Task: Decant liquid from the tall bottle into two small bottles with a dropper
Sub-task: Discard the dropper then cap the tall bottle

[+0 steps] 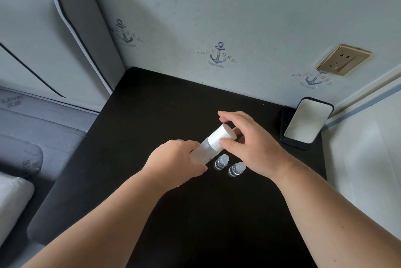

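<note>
Both hands are on the tall bottle (pixel 208 146), tilted over the black table (pixel 165 102): the left hand (pixel 173 159) wraps its frosted body, fingers curled tight round it, while the right hand (pixel 245 139) pinches the white cap (pixel 219 137) between thumb and fingers. Just beneath sit the two small bottles (pixel 221 162), side by side and capped, the right wrist close beside them. A phone (pixel 308 122) lies off to the right near the wall, under a gold wall socket (pixel 342 59).

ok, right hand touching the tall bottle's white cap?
Touching. Head view: right hand has thumb and fingers wrapped on the white cap of the tall bottle.
</note>
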Demonstrator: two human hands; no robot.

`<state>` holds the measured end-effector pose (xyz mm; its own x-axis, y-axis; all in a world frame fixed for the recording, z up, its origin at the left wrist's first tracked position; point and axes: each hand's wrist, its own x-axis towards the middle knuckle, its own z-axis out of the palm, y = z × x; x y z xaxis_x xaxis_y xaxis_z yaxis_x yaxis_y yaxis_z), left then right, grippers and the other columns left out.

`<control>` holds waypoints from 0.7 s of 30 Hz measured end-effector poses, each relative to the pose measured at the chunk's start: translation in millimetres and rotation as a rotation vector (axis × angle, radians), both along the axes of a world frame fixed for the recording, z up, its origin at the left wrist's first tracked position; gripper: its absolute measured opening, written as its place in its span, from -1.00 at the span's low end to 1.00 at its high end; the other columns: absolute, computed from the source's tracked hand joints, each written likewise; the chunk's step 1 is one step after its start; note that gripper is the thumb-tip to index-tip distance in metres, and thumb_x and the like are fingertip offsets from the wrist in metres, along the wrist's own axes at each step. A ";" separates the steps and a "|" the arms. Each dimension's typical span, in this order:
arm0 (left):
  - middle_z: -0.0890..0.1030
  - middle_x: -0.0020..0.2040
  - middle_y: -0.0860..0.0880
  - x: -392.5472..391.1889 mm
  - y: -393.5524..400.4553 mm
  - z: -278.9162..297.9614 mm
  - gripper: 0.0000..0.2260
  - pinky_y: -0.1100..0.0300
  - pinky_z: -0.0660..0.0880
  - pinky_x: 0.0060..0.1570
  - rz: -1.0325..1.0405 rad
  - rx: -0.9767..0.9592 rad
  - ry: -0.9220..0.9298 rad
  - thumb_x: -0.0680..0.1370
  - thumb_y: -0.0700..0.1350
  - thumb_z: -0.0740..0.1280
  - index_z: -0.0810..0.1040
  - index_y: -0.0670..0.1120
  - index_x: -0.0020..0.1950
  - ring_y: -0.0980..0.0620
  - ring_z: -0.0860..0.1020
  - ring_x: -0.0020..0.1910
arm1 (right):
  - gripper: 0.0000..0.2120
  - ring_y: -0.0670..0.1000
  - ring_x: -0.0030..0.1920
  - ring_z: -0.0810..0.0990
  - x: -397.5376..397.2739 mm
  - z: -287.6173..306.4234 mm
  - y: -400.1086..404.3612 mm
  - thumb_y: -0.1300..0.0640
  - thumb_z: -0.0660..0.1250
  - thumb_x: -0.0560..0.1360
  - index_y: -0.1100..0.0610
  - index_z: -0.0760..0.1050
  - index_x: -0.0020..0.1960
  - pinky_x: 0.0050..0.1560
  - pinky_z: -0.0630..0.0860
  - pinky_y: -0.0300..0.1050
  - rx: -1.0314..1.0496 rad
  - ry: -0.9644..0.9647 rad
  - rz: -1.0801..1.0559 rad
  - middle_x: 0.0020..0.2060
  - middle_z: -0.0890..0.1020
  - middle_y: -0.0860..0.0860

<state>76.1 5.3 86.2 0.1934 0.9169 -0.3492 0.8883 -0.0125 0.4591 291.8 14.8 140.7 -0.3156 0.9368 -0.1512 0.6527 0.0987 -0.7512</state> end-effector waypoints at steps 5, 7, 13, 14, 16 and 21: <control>0.54 -0.11 0.18 1.1 1.7 -1.5 -0.63 0.23 0.47 -0.27 -0.011 0.010 -0.010 0.41 0.25 0.43 0.54 0.25 0.18 0.17 0.52 -0.18 | -0.63 -0.13 0.15 0.52 1.9 -0.4 2.9 0.10 0.38 0.59 -0.14 0.50 0.37 0.04 0.45 -0.35 0.036 -0.079 0.013 0.16 0.51 -0.25; 0.55 -0.07 0.18 1.9 2.9 -1.9 -0.59 0.24 0.49 -0.22 -0.022 0.001 -0.008 0.42 0.25 0.43 0.52 0.25 0.25 0.16 0.52 -0.14 | -0.65 -0.15 0.17 0.52 0.1 -0.7 4.6 -0.04 0.38 0.59 -0.12 0.51 0.37 0.03 0.42 -0.38 0.049 -0.131 -0.029 0.16 0.51 -0.26; 0.54 -0.08 0.19 1.7 4.2 -4.6 -0.58 0.25 0.45 -0.25 -0.015 0.012 -0.017 0.41 0.25 0.43 0.53 0.26 0.26 0.17 0.51 -0.15 | -0.54 -0.12 0.21 0.52 1.9 1.4 3.5 0.16 0.38 0.59 -0.08 0.43 0.46 0.19 0.55 -0.21 0.033 -0.032 0.035 0.24 0.48 -0.21; 0.54 -0.07 0.19 1.7 4.6 -4.9 -0.58 0.25 0.47 -0.24 -0.015 0.013 -0.017 0.41 0.24 0.43 0.53 0.25 0.25 0.18 0.51 -0.15 | -0.57 -0.12 0.19 0.52 1.1 0.3 3.9 0.15 0.38 0.59 -0.08 0.46 0.42 0.17 0.54 -0.22 0.045 -0.056 0.027 0.22 0.50 -0.21; 0.55 -0.07 0.18 2.0 5.4 -5.5 -0.59 0.25 0.49 -0.22 -0.014 0.005 -0.006 0.41 0.24 0.44 0.53 0.25 0.24 0.18 0.51 -0.15 | -0.65 -0.13 0.15 0.53 -1.3 -0.5 6.5 0.01 0.38 0.59 -0.08 0.51 0.37 0.11 0.52 -0.24 0.067 -0.124 -0.034 0.16 0.52 -0.23; 0.53 -0.11 0.18 1.7 6.9 -8.6 -0.62 0.25 0.44 -0.28 -0.007 0.007 0.004 0.42 0.25 0.43 0.53 0.25 0.21 0.18 0.50 -0.18 | -0.57 -0.15 0.18 0.52 -0.3 -2.3 8.7 0.11 0.37 0.59 -0.09 0.44 0.44 0.16 0.51 -0.25 0.033 -0.039 -0.005 0.21 0.48 -0.24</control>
<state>77.8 12.2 77.5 0.1985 0.9180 -0.3434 0.8899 -0.0220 0.4556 291.5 23.4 138.4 -0.3055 0.9430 -0.1321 0.6819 0.1198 -0.7216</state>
